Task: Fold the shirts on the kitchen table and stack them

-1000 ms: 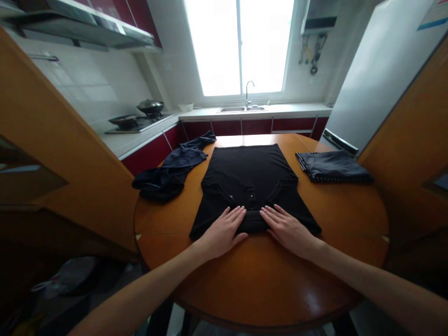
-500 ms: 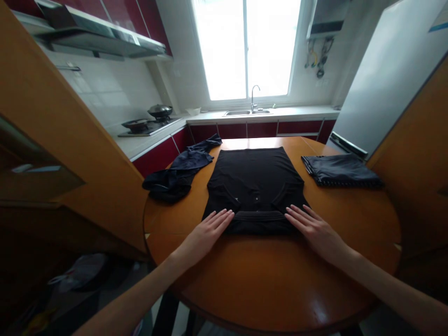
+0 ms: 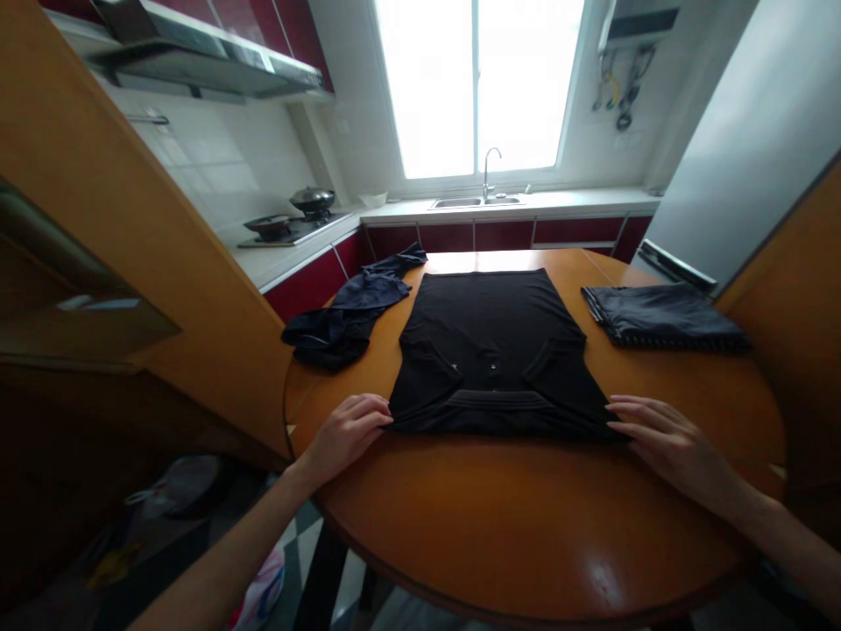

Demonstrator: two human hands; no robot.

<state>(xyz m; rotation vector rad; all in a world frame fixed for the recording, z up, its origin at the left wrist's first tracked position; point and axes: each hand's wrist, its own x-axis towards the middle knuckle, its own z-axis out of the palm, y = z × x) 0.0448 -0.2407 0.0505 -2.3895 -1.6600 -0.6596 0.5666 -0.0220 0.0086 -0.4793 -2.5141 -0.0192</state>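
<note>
Moved outward, my left hand [image 3: 351, 434] and right hand [image 3: 676, 447] pinch the flat black cloth garment [image 3: 490, 320] by its near corners, squaring the edge.

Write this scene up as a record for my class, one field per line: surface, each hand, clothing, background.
Surface: rounded wooden table
Left hand: fingers at the near left corner of the black garment
Right hand: fingers at its near right corner
Grip: pinching or only touching, hard to tell
Black garment: spread out flat
Left of it: crumpled navy clothing
Right of it: folded dark clothing
Background: window, sink, cooktop
</note>
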